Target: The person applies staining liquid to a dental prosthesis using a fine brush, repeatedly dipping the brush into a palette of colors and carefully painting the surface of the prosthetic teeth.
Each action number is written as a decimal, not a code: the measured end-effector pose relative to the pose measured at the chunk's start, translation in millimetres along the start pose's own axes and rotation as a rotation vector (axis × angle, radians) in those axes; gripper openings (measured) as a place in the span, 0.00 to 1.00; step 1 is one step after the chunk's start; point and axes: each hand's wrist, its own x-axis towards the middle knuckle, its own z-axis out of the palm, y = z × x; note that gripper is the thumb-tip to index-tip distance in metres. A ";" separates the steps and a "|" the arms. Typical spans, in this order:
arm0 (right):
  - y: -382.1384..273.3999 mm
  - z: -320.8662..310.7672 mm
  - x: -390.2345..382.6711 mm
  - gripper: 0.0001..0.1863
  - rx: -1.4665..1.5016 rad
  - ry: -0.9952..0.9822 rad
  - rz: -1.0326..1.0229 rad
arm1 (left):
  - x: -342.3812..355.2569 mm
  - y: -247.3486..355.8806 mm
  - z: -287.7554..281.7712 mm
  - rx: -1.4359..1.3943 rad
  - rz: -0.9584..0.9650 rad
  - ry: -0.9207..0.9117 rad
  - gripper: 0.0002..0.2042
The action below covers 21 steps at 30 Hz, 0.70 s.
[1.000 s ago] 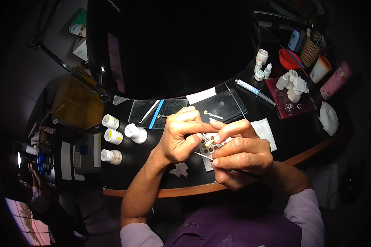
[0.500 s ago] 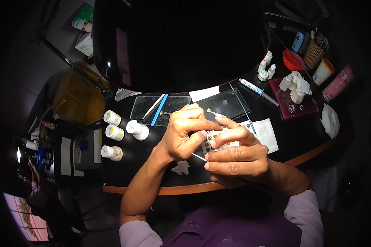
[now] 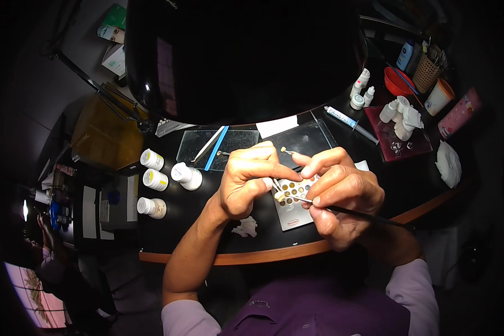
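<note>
My left hand [image 3: 243, 179] is closed in a pinch on slim metal tweezers [image 3: 276, 184]. At their tips sits a small cream-coloured dental crown [image 3: 279, 196]. My right hand [image 3: 344, 196] grips a thin brush with a black handle [image 3: 392, 223], its fine tip pointing left at the crown. I cannot tell whether the tip touches it. Beneath both hands lies a light palette [image 3: 293, 221] with rows of round brown, yellow and grey wells; my fingers hide part of it. A crumpled white tissue [image 3: 245, 227] is beside my left wrist.
White jars [image 3: 155, 180] stand at the left. A glass slab [image 3: 193, 147] bears a blue stick [image 3: 217, 149]. Rightward are a syringe [image 3: 351, 125], a dark red block [image 3: 379, 134] with bottles, a red bowl [image 3: 398, 82] and a cup [image 3: 439, 97]. A large black lamp head [image 3: 246, 61] hangs overhead.
My right hand has turned and shifted right, bringing the brush tip up to the crown. More of the palette and the crown now show. My left hand has barely moved.
</note>
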 end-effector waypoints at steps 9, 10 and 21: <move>-2.8 0.5 1.6 0.12 -0.026 -0.017 -0.033 | -0.5 -4.1 1.0 0.004 0.017 -0.017 0.24; -2.0 1.6 1.3 0.12 -0.022 -0.017 -0.032 | -1.9 -4.7 0.5 0.013 0.010 -0.013 0.24; -3.7 -0.1 0.1 0.11 -0.092 -0.077 -0.044 | 1.1 -1.1 -2.7 0.032 0.009 -0.037 0.24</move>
